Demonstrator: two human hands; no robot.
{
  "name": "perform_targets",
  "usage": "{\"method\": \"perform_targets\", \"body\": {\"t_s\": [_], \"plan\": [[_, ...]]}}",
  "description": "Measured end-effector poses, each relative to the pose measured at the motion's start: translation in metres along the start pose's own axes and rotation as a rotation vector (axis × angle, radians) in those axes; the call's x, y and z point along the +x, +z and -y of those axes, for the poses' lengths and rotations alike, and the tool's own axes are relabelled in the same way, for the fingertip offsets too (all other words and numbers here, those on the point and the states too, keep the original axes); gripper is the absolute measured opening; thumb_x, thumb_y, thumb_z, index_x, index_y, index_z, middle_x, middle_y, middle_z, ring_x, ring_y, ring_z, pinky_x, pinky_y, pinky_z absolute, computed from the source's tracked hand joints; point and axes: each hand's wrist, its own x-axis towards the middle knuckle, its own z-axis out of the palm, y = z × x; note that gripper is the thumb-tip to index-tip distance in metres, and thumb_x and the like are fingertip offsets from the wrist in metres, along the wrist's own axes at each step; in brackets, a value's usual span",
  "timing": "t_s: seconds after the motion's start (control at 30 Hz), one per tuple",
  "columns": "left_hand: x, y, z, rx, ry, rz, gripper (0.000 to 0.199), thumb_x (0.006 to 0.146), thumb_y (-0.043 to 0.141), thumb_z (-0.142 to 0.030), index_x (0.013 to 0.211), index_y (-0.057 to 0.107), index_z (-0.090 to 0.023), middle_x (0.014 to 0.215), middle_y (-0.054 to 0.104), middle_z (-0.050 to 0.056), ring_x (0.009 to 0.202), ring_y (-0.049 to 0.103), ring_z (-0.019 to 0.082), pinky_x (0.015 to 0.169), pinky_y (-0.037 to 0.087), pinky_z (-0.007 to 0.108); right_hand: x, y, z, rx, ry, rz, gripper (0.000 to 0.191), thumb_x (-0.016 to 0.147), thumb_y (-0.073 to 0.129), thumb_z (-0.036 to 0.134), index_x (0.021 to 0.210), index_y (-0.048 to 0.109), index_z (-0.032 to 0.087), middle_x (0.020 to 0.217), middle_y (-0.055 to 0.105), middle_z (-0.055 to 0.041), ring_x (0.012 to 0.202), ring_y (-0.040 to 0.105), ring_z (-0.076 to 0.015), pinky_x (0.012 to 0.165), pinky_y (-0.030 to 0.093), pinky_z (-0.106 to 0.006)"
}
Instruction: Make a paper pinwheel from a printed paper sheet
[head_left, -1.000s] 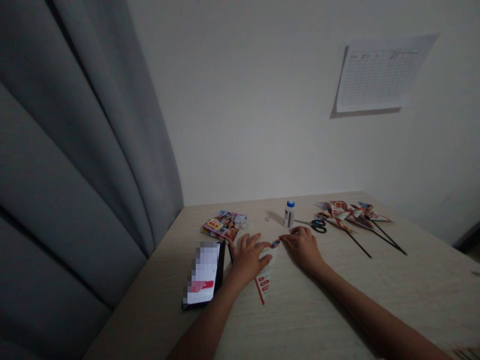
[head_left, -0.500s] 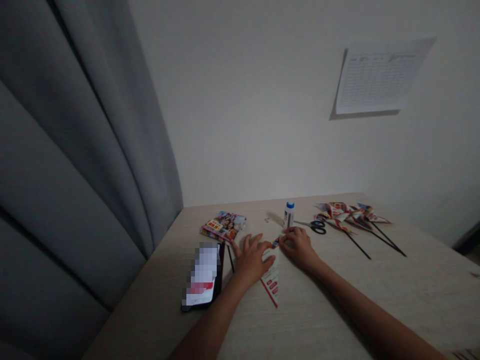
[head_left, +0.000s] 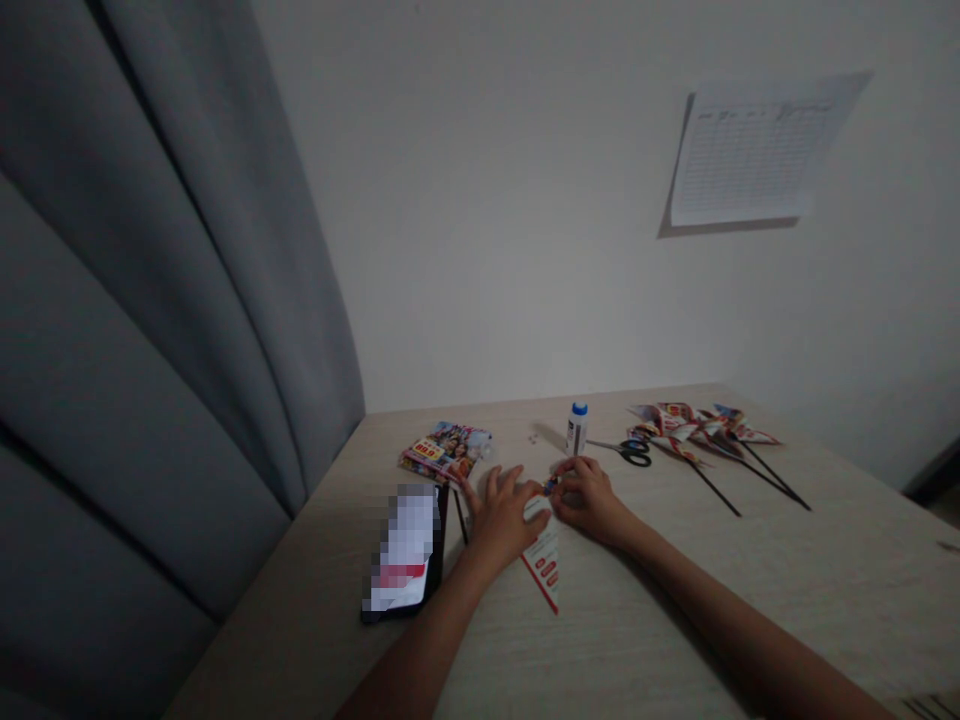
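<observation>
At lower centre of the frame, the left hand [head_left: 501, 520], fingers spread, presses the printed paper [head_left: 545, 560] while the right hand [head_left: 589, 498] pinches its colourful upper tip.

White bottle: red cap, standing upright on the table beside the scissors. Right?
Wrong cap colour: the head view shows a blue cap, not red. The white bottle stands upright on the table beside the scissors.

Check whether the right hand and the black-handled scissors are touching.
Apart. The head view shows a strip of tabletop between the knuckles of the right hand and the black-handled scissors lying just beyond.
</observation>
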Motion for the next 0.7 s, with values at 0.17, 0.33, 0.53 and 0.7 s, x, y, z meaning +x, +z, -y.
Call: {"method": "perform_targets", "body": {"t_s": [0.17, 0.33, 0.53, 0.7], "plan": [[0.0, 0.001, 0.0, -0.001, 0.001, -0.012, 0.035, 0.086, 0.06, -0.058, 0.118, 0.065, -0.043, 0.152, 0.046, -0.001, 0.144, 0.025, 0.036, 0.107, -0.02, 0.073, -0.001, 0.003, -0.004, 0.053, -0.074, 0.025, 0.008, 0.08, 0.07, 0.03, 0.083, 0.075, 0.026, 0.118, 0.062, -0.0071, 0.12, 0.047, -0.028, 0.102, 0.039, -0.046], [0.0, -0.002, 0.005, -0.028, 0.021, -0.009, 0.035, 0.088, 0.058, -0.058, 0.121, 0.065, -0.046, 0.153, 0.044, -0.003, 0.145, 0.025, 0.036, 0.107, -0.018, 0.074, -0.001, 0.002, -0.005, 0.027, -0.082, 0.008, 0.007, 0.082, 0.068, 0.03, 0.084, 0.074, 0.027, 0.12, 0.061, -0.0068, 0.122, 0.045, -0.0288, 0.103, 0.037, -0.048], [0.001, -0.005, 0.011, -0.01, 0.019, -0.009, 0.044, 0.088, 0.058, -0.057, 0.131, 0.057, -0.053, 0.157, 0.039, -0.006, 0.146, 0.024, 0.037, 0.109, -0.015, 0.073, 0.003, -0.001, -0.006, -0.032, -0.018, -0.018, 0.011, 0.085, 0.064, 0.029, 0.09, 0.074, 0.026, 0.122, 0.059, -0.0085, 0.123, 0.043, -0.0303, 0.102, 0.038, -0.05], [-0.001, -0.006, 0.011, 0.016, -0.003, 0.036, 0.043, 0.09, 0.053, -0.059, 0.132, 0.055, -0.056, 0.157, 0.04, -0.009, 0.146, 0.023, 0.039, 0.111, -0.007, 0.075, 0.005, -0.001, -0.007, -0.039, -0.043, -0.031, 0.011, 0.085, 0.064, 0.028, 0.086, 0.074, 0.025, 0.121, 0.06, -0.0087, 0.122, 0.045, -0.0295, 0.103, 0.039, -0.049]]}}
